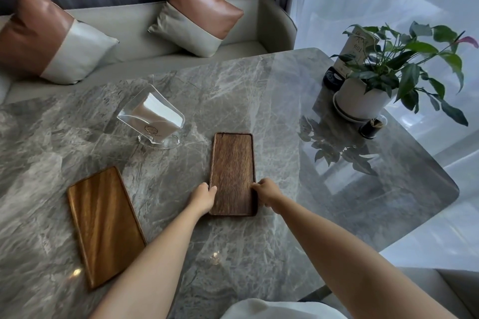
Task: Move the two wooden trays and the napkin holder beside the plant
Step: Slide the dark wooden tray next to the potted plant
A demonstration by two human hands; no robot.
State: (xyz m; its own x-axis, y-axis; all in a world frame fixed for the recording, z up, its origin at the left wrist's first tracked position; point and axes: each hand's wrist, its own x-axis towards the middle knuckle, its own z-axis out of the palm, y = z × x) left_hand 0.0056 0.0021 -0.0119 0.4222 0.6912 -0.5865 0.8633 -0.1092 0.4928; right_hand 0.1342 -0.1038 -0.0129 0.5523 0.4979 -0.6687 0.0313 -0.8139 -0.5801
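Note:
A dark wooden tray [232, 163] lies flat in the middle of the grey marble table [259, 85]. My left hand [203, 197] grips its near left edge and my right hand [267, 193] grips its near right edge. A lighter wooden tray [103, 223] lies to the left, untouched. Behind the two trays stands a clear napkin holder [151, 118] with white napkins in it. The plant [383, 70] in a white pot stands at the table's far right corner.
By the plant stand a menu card in a dark base [334, 77] and a small dark toothpick jar [372, 128]. A grey sofa with two cushions [197, 8] runs behind the table. The table's right edge curves near the window curtain.

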